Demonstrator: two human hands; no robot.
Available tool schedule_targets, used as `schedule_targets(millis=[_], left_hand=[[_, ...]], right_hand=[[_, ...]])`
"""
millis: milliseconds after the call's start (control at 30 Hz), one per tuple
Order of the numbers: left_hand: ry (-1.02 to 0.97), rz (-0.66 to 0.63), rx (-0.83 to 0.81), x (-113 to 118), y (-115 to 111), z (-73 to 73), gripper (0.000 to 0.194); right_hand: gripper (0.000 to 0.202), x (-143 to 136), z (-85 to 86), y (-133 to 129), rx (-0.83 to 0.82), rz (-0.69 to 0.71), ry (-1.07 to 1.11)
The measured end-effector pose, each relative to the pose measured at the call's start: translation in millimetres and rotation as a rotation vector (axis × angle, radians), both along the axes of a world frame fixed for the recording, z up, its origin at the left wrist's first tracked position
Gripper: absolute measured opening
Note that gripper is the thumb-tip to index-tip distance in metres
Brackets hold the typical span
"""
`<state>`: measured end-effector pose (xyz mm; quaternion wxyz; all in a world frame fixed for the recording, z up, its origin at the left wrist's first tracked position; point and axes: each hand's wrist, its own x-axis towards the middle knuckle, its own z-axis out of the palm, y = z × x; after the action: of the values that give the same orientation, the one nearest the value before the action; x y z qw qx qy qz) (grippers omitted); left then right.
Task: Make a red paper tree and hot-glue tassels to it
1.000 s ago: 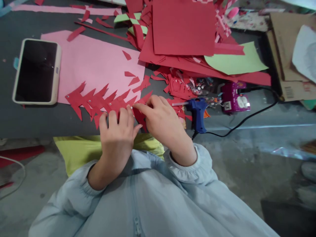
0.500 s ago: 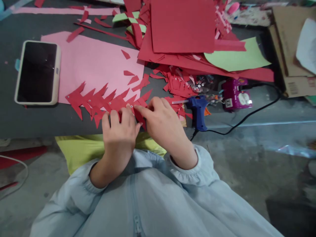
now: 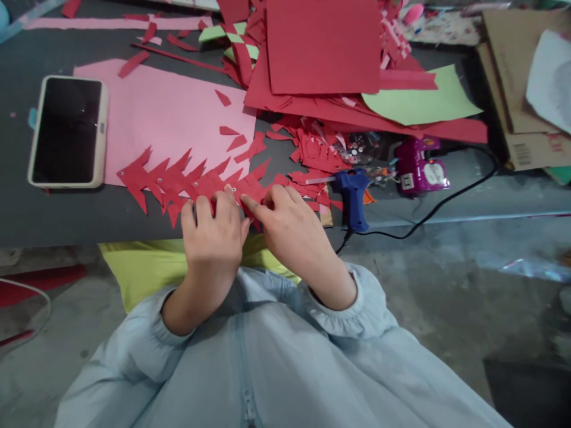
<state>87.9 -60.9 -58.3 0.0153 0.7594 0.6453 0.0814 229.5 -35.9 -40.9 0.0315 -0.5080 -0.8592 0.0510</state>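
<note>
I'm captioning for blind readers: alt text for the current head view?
A left hand and right hand touch a row of overlapping red paper fish, partly over pink paper. A smartphone lies at left, a blue glue gun at right.

Four paper fish (image 3: 136, 176), two hands (image 3: 212, 241), one phone (image 3: 68, 131)

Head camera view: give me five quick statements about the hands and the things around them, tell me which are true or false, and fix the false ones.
1. Both the left hand and the right hand are at the red paper cut-outs. True.
2. The left hand is holding the blue glue gun. False: the glue gun lies apart from both hands.
3. The phone overlaps the pink sheet. True.
4. The phone's screen is brightly lit. False: it looks dark.
5. The purple box is right of the glue gun in the picture. True.
</note>
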Motion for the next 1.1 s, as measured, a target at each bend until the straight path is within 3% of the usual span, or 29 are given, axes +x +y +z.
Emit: schedule_targets(millis=[167,367,467,667,800,933,1100], left_hand=[[-0.007,0.007,0.016,2.0,-0.4,-0.7,0.051],[-0.011,-0.014,0.053,-0.1,-7.4,11.8,0.047],[-0.057,0.000,0.052,-19.0,-8.7,20.2,0.043],[0.031,0.287,0.034,-90.0,8.0,32.8,0.049],[0.043,0.148,0.005,-127.3,25.8,33.5,0.054],[0.062,0.096,-0.050,-141.9,35.4,34.4,0.055],[0.137,0.109,-0.090,-132.4,36.5,43.0,0.048]], right_hand=[[0.043,5.4,-0.8,2.2,0.005,-0.066,0.023],[0.044,9.0,-2.2,2.6,0.017,-0.032,0.035],[0.043,9.0,0.2,-1.0,0.035,-0.038,0.064],[0.035,2.7,-3.1,-13.2,0.066,-0.063,0.180],[0.033,-1.6,-8.5,-17.7,0.102,-0.081,0.204],[0.035,-6.1,-12.6,-16.1,0.096,-0.110,0.227],[0.034,-10.8,-16.7,-12.6,0.074,-0.113,0.199]])
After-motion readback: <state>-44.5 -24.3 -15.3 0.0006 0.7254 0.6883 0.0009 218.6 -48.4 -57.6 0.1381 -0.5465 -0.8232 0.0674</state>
